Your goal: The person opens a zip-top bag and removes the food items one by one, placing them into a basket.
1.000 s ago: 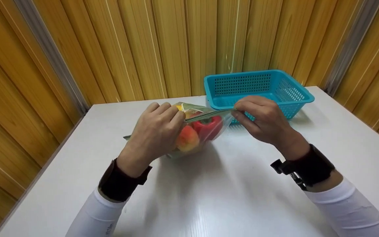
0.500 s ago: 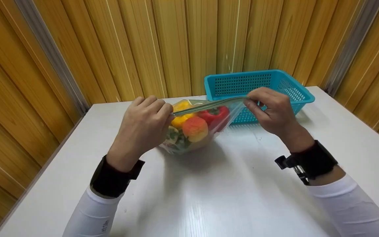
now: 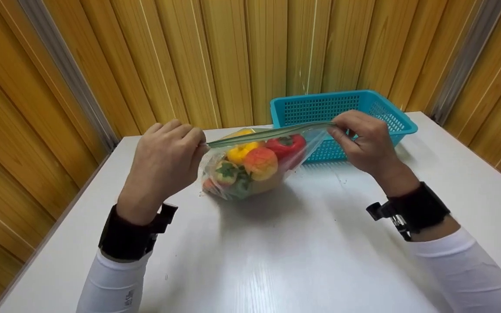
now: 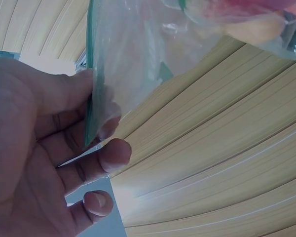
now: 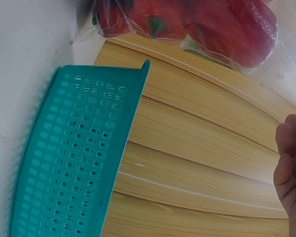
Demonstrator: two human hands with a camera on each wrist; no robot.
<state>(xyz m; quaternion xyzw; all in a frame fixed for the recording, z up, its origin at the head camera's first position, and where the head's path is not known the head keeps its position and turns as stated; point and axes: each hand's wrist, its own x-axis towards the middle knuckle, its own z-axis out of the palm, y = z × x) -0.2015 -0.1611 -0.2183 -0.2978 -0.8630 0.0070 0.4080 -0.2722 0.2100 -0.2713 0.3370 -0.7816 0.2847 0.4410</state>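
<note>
A clear zip bag (image 3: 265, 188) with a green zip strip (image 3: 272, 135) hangs between the two hands. Through its film show a red bell pepper (image 3: 286, 147), a yellow pepper (image 3: 238, 153), a red-and-yellow round fruit (image 3: 261, 164) and green leafy pieces (image 3: 241, 182). My left hand (image 3: 163, 156) pinches the strip's left end; in the left wrist view its thumb and forefinger meet at the bag's green edge (image 4: 90, 113). At the other end, my right hand (image 3: 363, 141) pinches the strip between thumb and fingertips. The right wrist view catches only some right fingers (image 5: 287, 163) at its edge.
Behind the bag and right hand, a blue-green perforated basket (image 3: 394, 114) stands at the back right of the white table (image 3: 276, 261). Wood-patterned panel walls (image 3: 215, 65) rise behind the table and along both sides.
My left hand has slid left along the zip strip to its end. My right hand has moved up and right, so the strip is stretched longer and more of the contents show.
</note>
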